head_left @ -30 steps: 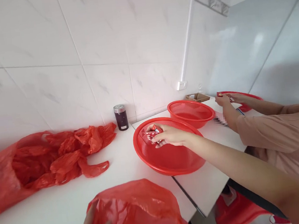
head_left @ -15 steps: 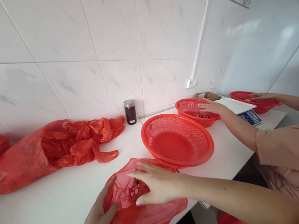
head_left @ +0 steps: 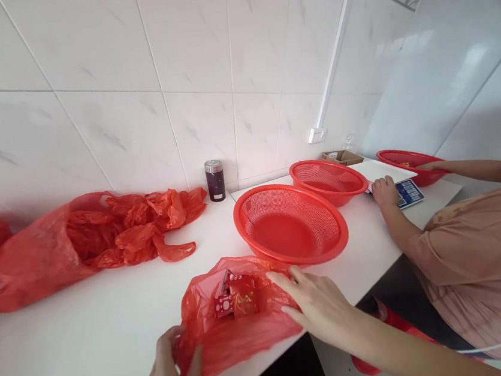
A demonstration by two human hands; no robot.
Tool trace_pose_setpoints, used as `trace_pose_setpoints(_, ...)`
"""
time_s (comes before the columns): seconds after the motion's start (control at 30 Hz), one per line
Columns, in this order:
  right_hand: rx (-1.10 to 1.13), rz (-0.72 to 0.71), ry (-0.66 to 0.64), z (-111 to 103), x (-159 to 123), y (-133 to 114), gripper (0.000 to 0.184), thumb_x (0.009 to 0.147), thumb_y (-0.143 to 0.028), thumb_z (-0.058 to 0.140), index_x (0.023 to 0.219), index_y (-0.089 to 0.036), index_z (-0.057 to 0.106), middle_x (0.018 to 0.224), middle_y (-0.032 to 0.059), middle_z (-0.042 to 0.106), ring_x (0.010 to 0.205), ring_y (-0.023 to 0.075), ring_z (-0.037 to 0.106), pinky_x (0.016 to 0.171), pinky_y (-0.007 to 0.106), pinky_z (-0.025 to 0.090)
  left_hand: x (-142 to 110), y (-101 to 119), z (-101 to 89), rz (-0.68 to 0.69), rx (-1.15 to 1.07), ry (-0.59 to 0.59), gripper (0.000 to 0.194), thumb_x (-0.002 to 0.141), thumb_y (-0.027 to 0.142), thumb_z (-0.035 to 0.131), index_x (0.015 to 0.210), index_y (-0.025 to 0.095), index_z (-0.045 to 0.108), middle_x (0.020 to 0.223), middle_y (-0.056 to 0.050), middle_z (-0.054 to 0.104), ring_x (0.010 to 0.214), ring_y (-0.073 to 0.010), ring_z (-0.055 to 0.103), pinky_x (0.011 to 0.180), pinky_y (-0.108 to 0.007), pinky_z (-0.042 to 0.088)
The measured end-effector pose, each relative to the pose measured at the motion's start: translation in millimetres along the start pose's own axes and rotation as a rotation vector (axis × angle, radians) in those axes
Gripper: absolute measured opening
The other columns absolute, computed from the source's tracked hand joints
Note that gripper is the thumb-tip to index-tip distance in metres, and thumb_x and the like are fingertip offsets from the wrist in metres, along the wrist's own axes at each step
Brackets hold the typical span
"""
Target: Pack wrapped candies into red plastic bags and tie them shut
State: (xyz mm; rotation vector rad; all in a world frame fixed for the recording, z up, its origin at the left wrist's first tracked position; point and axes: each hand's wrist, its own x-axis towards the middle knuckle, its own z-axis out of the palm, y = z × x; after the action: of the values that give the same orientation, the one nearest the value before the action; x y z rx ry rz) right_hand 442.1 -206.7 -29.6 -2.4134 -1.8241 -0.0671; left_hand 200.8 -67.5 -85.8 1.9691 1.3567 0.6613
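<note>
On the near table edge lies a thin red plastic bag (head_left: 233, 356), its mouth spread open. Inside it rest small red packets (head_left: 245, 297), one with gold lettering, beside a red piece with pale dots. My left hand (head_left: 173, 366) grips the bag's left side between thumb and curled fingers. At the bag's right side is my right hand (head_left: 315, 301), thumb and fingers apart over the plastic, with no packet in it. Just behind the bag stands a red perforated basket (head_left: 291, 231) with nothing inside.
At left lies a large red bag (head_left: 32, 255) stuffed with crumpled bags (head_left: 146, 224). A dark tumbler (head_left: 215, 183) stands by the wall. A second basket (head_left: 328, 179), a digital scale (head_left: 408, 193) and a far basket (head_left: 430, 176) are near a co-worker (head_left: 486, 233).
My right hand has moved right, from over the packets to the bag's side, uncovering them. My left hand has closed on the bag. The co-worker's nearer hand went from the second basket to the scale.
</note>
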Motion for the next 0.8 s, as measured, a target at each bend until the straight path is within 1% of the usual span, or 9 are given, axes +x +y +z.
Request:
trace_pose_setpoints(0.07,-0.003,0.018,-0.04,10,3,3,0.053,0.085,-0.018,0.052,0.137,-0.025,0.047,0.106,0.0115,0.066,0.075,0.0249,0.067,0.063,0.035,0.049,14,-1,-7.0,0.014,-0.071,-0.089,0.022,0.083,0.042,0.05,0.098,0.026,0.051,0.094,-0.007,0.071,0.083,-0.027,0.068,0.067,-0.034,0.051)
trace_pose_setpoints(0.13,0.069,0.011,0.014,7,9,7,0.044,0.085,-0.013,0.047,0.127,-0.023,0.056,0.099,0.0086,0.069,0.076,0.0231,0.068,0.065,0.033,0.049,28,-1,-22.7,0.025,-0.231,-0.141,0.031,0.079,0.043,0.058,0.104,0.025,0.053,0.093,-0.006,0.073,0.086,-0.0258,0.069,0.066,-0.031,0.053)
trace_pose_setpoints(0.23,0.282,0.0,0.287,-20,23,9,0.031,0.089,-0.017,0.045,0.114,-0.024,0.062,0.102,0.0043,0.071,0.086,0.0187,0.068,0.074,0.03,0.049,46,12,-55.7,0.005,-0.423,-0.039,0.055,0.075,0.049,0.066,0.12,0.022,0.052,0.093,-0.002,0.075,0.085,-0.0216,0.07,0.067,-0.025,0.055)
trace_pose_setpoints(0.3,0.423,0.006,0.463,-47,38,8,0.025,0.09,-0.021,0.046,0.109,-0.024,0.063,0.105,0.0029,0.07,0.088,0.0166,0.067,0.079,0.029,0.049,55,29,-76.9,0.012,-0.474,0.067,0.057,0.076,0.05,0.067,0.124,0.021,0.055,0.099,0.002,0.074,0.091,-0.0198,0.068,0.076,-0.024,0.053)
trace_pose_setpoints(0.37,0.552,0.007,0.527,-71,56,6,0.022,0.089,-0.022,0.048,0.106,-0.023,0.062,0.1,0.0022,0.07,0.086,0.0156,0.066,0.08,0.029,0.049,63,46,-94.1,0.031,-0.474,0.124,0.054,0.078,0.05,0.064,0.122,0.017,0.059,0.1,0.005,0.073,0.097,-0.0202,0.066,0.085,-0.028,0.049)
trace_pose_setpoints(0.47,0.797,-0.011,0.389,-98,79,0,0.017,0.087,-0.023,0.05,0.101,-0.021,0.059,0.085,0.0009,0.067,0.076,0.0146,0.064,0.072,0.029,0.051,73,61,-113.5,0.061,-0.351,0.062,0.056,0.076,0.055,0.064,0.117,0.017,0.063,0.098,0.003,0.074,0.095,-0.0204,0.067,0.087,-0.032,0.05)
trace_pose_setpoints(0.57,1.017,-0.02,0.302,-116,88,-8,0.014,0.088,-0.028,0.05,0.101,-0.022,0.054,0.077,-0.0015,0.061,0.065,0.0126,0.059,0.056,0.024,0.049,78,56,-129.8,0.073,-0.279,-0.012,0.059,0.065,0.061,0.069,0.11,0.023,0.068,0.105,-0.003,0.074,0.097,-0.0233,0.067,0.087,-0.034,0.053)
trace_pose_setpoints(0.7,1.085,-0.099,0.179,-130,91,-18,0.011,0.088,-0.027,0.05,0.098,-0.022,0.052,0.067,-0.0055,0.053,0.057,0.0102,0.056,0.053,0.021,0.047,80,39,-147.2,0.014,-0.27,0.043,0.065,0.054,0.067,0.071,0.101,0.022,0.07,0.102,-0.007,0.075,0.098,-0.0285,0.067,0.095,-0.045,0.049)
trace_pose_setpoints(0.8,1.063,-0.084,0.212,-134,98,-20,0.011,0.089,-0.027,0.049,0.098,-0.022,0.05,0.067,-0.006,0.052,0.056,0.0094,0.054,0.052,0.021,0.045,81,34,-153.9,0.065,-0.28,0.09,0.058,0.056,0.068,0.069,0.088,0.02,0.071,0.089,-0.007,0.075,0.088,-0.0268,0.069,0.09,-0.043,0.053)
